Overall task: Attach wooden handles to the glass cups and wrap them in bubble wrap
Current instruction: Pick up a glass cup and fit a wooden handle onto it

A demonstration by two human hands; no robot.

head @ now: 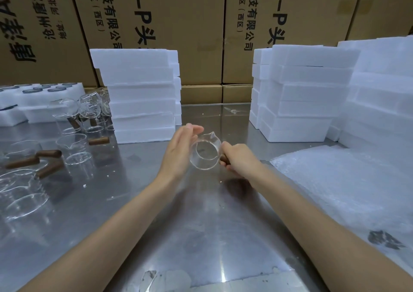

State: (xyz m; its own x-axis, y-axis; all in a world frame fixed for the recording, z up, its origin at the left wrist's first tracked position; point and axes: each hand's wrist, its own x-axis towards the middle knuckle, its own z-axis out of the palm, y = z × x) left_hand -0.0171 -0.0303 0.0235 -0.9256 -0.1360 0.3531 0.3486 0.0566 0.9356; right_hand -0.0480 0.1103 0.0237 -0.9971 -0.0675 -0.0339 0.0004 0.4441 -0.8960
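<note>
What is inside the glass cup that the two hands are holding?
Nothing shows inside the glass cup; through its clear wall only the metal table is seen. The right hand hides most of the wooden handle, so its joint cannot be seen.

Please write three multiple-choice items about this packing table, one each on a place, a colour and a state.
1. Where does the bubble wrap lie?
A. on the person's right
B. on the person's left
C. on top of the cardboard boxes

2. What colour are the foam blocks?
A. brown
B. white
C. black

3. How is the left hand at the glass cup?
A. curled into a fist
B. fingers straight against the cup's side
C. flat on the table

Answers: 1 A, the wrap lies beside the right forearm; 2 B, both stacks are white; 3 B, its fingers lie straight while the right hand grips the wooden handle.
</note>
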